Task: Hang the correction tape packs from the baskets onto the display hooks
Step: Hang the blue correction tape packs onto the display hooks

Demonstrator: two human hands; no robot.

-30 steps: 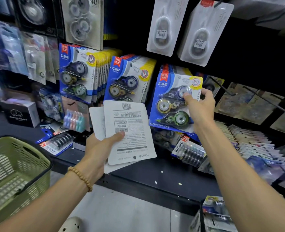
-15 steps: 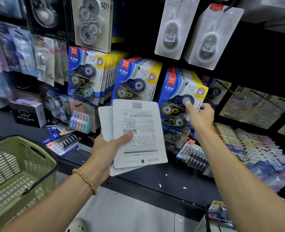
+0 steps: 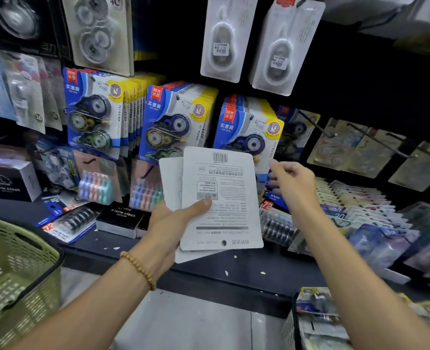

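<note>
My left hand [image 3: 168, 223] grips two correction tape packs [image 3: 221, 198], held upside down with their white printed backs and barcode facing me. My right hand [image 3: 293, 183] hovers empty, fingers apart, just right of those packs and below the right-hand row of hung packs [image 3: 246, 127]. Two more full rows of blue-and-yellow packs hang at the left [image 3: 92, 109] and middle [image 3: 173, 122]. A bare display hook [image 3: 317, 126] sticks out to the right of the rows.
A green basket [image 3: 14, 281] stands at lower left. A second basket with packs [image 3: 317, 322] sits at lower right. The black shelf ledge [image 3: 234, 269] carries boxes, value packs and rows of flat cards. Larger white blister packs [image 3: 284, 46] hang above.
My right hand has let go of the pack it pushed onto the right-hand hook and drawn back down toward the packs in my left hand. The left hand has stayed put.
</note>
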